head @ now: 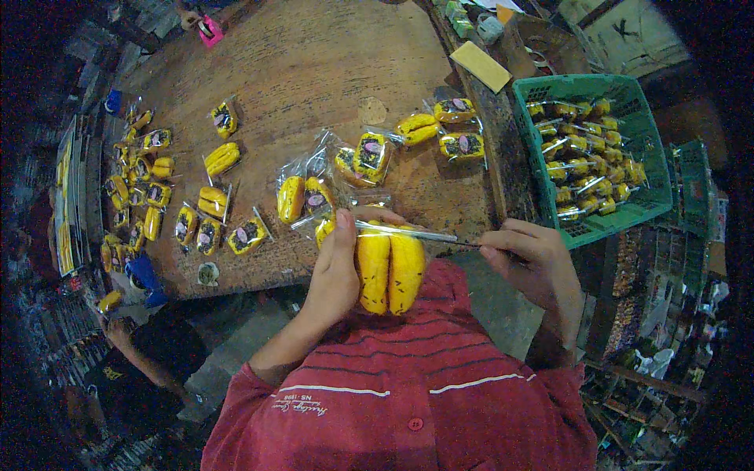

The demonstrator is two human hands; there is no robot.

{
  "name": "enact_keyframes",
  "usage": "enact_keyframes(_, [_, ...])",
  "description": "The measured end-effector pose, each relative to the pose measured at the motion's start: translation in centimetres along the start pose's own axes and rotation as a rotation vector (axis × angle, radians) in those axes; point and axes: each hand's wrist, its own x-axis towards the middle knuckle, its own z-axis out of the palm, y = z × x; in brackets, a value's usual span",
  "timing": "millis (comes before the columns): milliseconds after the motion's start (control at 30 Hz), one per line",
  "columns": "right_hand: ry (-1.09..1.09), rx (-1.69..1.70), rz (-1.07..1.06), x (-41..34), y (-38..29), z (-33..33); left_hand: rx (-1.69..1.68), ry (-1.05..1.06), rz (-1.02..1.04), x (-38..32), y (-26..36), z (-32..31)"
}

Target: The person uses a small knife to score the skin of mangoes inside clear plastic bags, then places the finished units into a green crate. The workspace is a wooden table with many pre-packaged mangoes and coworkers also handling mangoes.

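My left hand (336, 265) holds a yellow bread bun (392, 268) in a clear plastic wrapper, near my chest. The bun has a lengthwise split and dark sprinkles. A thin whitish strip (406, 231) lies across the wrapper's upper edge, and my right hand (524, 253) pinches a dark, narrow end that runs from it. Just beyond my left hand, wrapped buns (290, 200) lie on the wooden table. Farther right are more wrapped buns with pink oval labels, such as one bun (462, 145).
A green plastic crate (662, 171) full of wrapped buns stands at the right. Many wrapped buns (159, 194) lie at the table's left, near a blue tape dispenser (144, 279). A co-worker's arm (141, 359) is at lower left; another person's hand (188, 20) is by a pink object (210, 32).
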Motion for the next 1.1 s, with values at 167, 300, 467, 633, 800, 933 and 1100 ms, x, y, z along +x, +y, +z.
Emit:
enact_keyframes(167, [-0.011, -0.004, 0.037, -0.3, 0.1, -0.6, -0.032, 0.039, -0.019, 0.1, -0.2, -0.2])
enact_keyframes(300, [-0.023, -0.018, 0.019, -0.1, -0.1, -0.6, 0.028, 0.021, 0.019, 0.1, -0.3, -0.3])
enact_keyframes(467, [-0.042, -0.01, 0.019, 0.1, -0.5, -0.8, -0.011, 0.007, 0.054, -0.2, -0.1, 0.0])
enact_keyframes(633, [-0.032, -0.003, 0.032, 0.2, -0.6, -0.7, 0.079, 0.011, 0.076, -0.2, 0.2, -0.1])
enact_keyframes(800, [-0.02, 0.058, -0.002, 0.4, -0.1, -0.1, 0.023, -0.018, 0.039, -0.1, -0.1, -0.3])
enact_keyframes(933, [-0.016, 0.075, -0.002, 0.6, 0.1, 0.4, 0.01, -0.028, 0.058, 0.1, -0.5, -0.2])
enact_keyframes(1100, [-0.021, 0.151, 0.042, 0.9, -0.1, 0.9, 0.077, -0.037, 0.175, 0.4, -1.0, -0.1])
